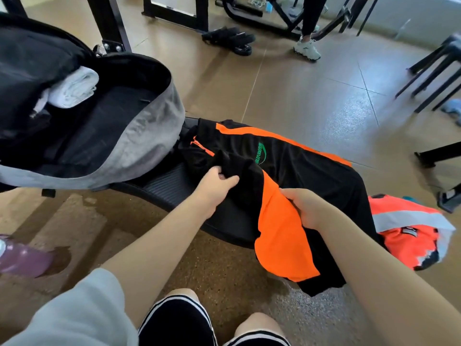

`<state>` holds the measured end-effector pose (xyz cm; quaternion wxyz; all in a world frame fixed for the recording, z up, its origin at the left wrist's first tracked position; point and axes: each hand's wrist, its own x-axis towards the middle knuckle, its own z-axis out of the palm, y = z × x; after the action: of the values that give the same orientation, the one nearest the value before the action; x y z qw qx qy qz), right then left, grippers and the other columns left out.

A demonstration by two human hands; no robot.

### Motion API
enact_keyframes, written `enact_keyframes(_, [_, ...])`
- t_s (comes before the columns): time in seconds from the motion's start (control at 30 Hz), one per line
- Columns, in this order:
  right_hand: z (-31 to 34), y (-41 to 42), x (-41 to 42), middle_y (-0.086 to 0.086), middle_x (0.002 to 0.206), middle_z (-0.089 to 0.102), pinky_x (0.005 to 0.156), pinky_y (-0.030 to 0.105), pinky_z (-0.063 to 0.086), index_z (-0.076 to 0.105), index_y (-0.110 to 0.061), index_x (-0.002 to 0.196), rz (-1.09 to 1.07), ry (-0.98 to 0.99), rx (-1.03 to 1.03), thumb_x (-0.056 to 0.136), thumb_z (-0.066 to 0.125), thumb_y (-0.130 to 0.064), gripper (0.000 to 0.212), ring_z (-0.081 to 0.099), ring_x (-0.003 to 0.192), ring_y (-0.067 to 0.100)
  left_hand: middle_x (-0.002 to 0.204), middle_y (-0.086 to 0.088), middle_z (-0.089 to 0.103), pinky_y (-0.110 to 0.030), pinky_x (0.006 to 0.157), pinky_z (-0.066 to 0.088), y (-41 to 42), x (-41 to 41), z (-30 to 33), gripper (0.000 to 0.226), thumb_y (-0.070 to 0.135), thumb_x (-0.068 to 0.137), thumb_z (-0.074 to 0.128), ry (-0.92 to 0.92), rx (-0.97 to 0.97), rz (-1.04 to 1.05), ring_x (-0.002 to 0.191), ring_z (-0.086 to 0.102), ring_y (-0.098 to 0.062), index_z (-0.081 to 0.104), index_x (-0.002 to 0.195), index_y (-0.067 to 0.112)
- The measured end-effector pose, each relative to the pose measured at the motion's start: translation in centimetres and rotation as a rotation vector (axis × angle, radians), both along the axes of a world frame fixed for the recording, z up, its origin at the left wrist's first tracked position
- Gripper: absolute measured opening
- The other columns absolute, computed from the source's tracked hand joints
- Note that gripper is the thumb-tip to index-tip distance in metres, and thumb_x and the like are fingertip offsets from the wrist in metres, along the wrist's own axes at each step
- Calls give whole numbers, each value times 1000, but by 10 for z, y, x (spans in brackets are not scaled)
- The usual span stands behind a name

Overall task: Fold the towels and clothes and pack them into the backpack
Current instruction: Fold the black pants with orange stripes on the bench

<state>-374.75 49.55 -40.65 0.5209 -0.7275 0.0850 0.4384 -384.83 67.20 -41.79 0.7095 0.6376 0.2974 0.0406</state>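
A black and orange shirt [299,168] with a green logo lies across a black seat [172,186], its near part hanging over the edge. My left hand [217,186] pinches a black fold of the shirt near its middle. My right hand [306,208] grips the shirt where black meets orange. The grey and black backpack [139,136] lies open at the left, its mouth facing me. A rolled white towel [74,88] sits inside it near the top.
An orange vest with grey reflective stripes [411,231] lies at the right, beside the shirt. Black stools [439,68] stand at the far right. Another person's leg and white shoe [308,48] are at the back, near black shoes [232,38]. A purple bottle [22,260] lies at the left.
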Motion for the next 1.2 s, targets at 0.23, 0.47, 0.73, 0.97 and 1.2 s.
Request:
enact_keyframes(0.23, [-1,1,-5,11,90,68,76,34,53,68,-6,100,126,-358,-24,95,50,-20,24,64,83,23,87,2,58,-30,79,41,-19,-30,20,15,22,96,46,-2,300,175,85,54,-11,52,94,8])
enact_keyframes(0.47, [4,4,-20,-3,82,66,69,24,45,74,-14,86,406,-851,-232,89,54,-19,20,59,81,11,44,5,32,-30,62,55,-4,-75,53,22,14,97,43,-89,-168,336,41,36,-11,38,76,14])
enact_keyframes(0.73, [16,-1,-101,-10,83,52,69,25,43,60,-20,98,565,-1195,31,83,55,-43,28,49,69,8,132,9,52,-31,107,30,-6,-102,42,37,29,99,40,-119,10,251,121,46,-8,50,132,16])
enact_keyframes(0.97, [18,37,-140,-3,99,63,76,32,45,62,-17,103,633,-1312,-75,86,60,-32,22,58,90,17,131,0,55,-38,107,37,-3,-108,41,39,31,98,40,-78,420,201,122,49,-13,52,130,13])
enact_keyframes(1.2, [31,37,-108,-4,68,56,63,21,42,62,-10,82,431,-677,219,88,57,-9,7,51,63,6,98,-3,71,-26,74,52,-23,-125,21,20,14,87,61,-99,42,-19,89,67,-14,63,107,16])
